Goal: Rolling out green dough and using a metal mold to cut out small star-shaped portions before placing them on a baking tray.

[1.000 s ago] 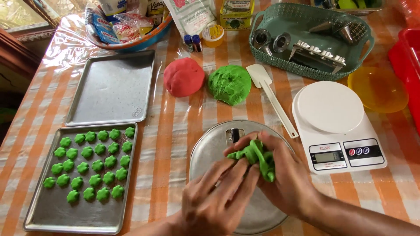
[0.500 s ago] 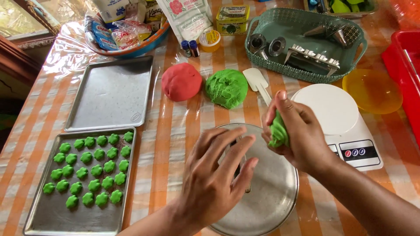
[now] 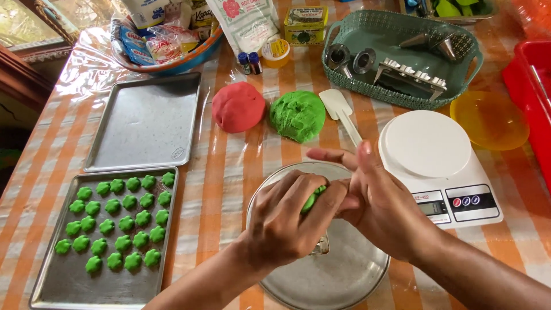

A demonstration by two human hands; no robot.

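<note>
A small piece of green dough [image 3: 310, 201] is pressed between my left hand [image 3: 284, 221] and my right hand [image 3: 379, 201], above a round metal plate [image 3: 344, 275]. My left fingers curl over the piece; my right palm backs it, with two fingers stretched out to the left. A green dough ball [image 3: 297, 116] and a red dough ball [image 3: 237, 107] lie on the table beyond the plate. At the left a metal baking tray [image 3: 51, 287] carries several green flower-shaped dough pieces [image 3: 117, 221].
An empty baking tray [image 3: 143, 123] lies behind the filled one. A white spatula [image 3: 343, 115], a white kitchen scale [image 3: 439, 163], a yellow bowl [image 3: 489, 119], a green basket with metal tools [image 3: 402, 54], a red bin [image 3: 531, 86] and food packets in a blue bowl [image 3: 166, 40] surround the work spot.
My right hand had lifted the green piece up toward the scale; now it is back over the plate and my left hand has closed onto the piece from the left.
</note>
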